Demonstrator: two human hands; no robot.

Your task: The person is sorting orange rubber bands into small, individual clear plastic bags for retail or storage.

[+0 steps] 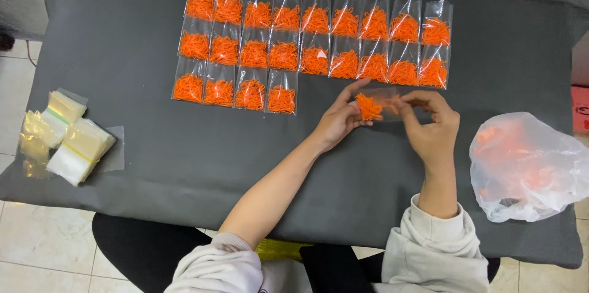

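Note:
My left hand (339,120) and my right hand (433,126) hold one small clear bag (379,104) between them, just above the dark grey table (147,121). Orange shreds sit in the bag's left end by my left fingers. My right fingers pinch the bag's right, open end, where a few orange shreds show. Several filled clear bags of orange shreds (307,41) lie flat in three rows beyond my hands; the front row ends just left of my left hand.
A white plastic carrier bag (527,167) with orange contents lies at the right of the table. Stacks of empty clear bags (76,146) rest near the left edge. Tiled floor shows beyond the table's left and front edges.

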